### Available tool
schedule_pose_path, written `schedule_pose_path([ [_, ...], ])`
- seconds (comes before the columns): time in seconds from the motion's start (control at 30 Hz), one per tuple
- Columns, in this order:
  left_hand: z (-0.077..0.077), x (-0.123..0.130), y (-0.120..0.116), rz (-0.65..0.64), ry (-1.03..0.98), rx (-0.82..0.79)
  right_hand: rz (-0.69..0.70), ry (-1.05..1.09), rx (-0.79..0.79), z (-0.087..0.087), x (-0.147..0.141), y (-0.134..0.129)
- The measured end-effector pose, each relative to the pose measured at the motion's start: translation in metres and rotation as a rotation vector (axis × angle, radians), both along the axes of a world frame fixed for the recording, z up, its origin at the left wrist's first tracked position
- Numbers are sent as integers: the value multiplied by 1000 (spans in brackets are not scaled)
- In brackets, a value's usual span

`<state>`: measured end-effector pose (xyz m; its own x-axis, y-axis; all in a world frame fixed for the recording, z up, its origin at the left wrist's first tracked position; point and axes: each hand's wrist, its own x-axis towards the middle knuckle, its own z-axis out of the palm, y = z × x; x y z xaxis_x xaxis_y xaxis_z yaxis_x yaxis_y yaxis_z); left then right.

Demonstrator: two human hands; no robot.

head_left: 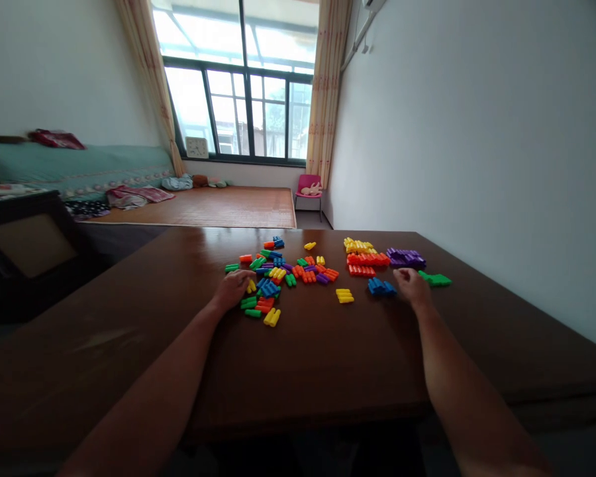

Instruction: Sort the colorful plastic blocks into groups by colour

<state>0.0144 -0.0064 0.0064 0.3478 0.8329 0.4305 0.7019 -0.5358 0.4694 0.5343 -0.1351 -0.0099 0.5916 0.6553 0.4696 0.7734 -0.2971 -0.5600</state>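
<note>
My left hand is at the left side of a mixed pile of plastic building pieces in red, blue, green, yellow and purple. Its fingers are bent closed beside a yellow piece; anything in them is hidden. On the right, my right hand has its fingers curled together between a blue group and a green group. Whatever it pinches cannot be made out. Just beyond it lie a purple group, red rows and a yellow group.
Everything lies on a dark brown table. A yellow group sits between my hands, and a lone yellow piece is farther back. Beyond the table are a bed, a pink chair and a dark cabinet; a white wall borders the right.
</note>
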Motion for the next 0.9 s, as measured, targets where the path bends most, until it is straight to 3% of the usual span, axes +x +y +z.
schedule_pose_path([
  [0.07,5,4,-4,-32,-37,80,-30,-91,150,8,-8,-2],
  [0.17,13,13,-17,-207,-47,69,45,-184,261,19,-30,-3],
  [0.3,19,26,-39,-457,45,-64,202,-251,244,24,-63,0],
  [0.37,19,29,-42,-509,19,-96,265,-263,214,24,-77,1],
  [0.43,19,27,-37,-442,-57,-64,306,-257,183,25,-86,1],
  [0.57,13,6,-11,-90,-126,43,351,-238,165,26,-95,-2],
  [0.63,6,-4,-1,14,-85,43,365,-238,158,26,-99,-3],
  [0.77,-9,-5,2,-26,30,-26,468,-284,134,27,-124,-5],
  [0.9,-16,7,1,-195,-47,-54,823,-385,48,29,-182,-6],
])
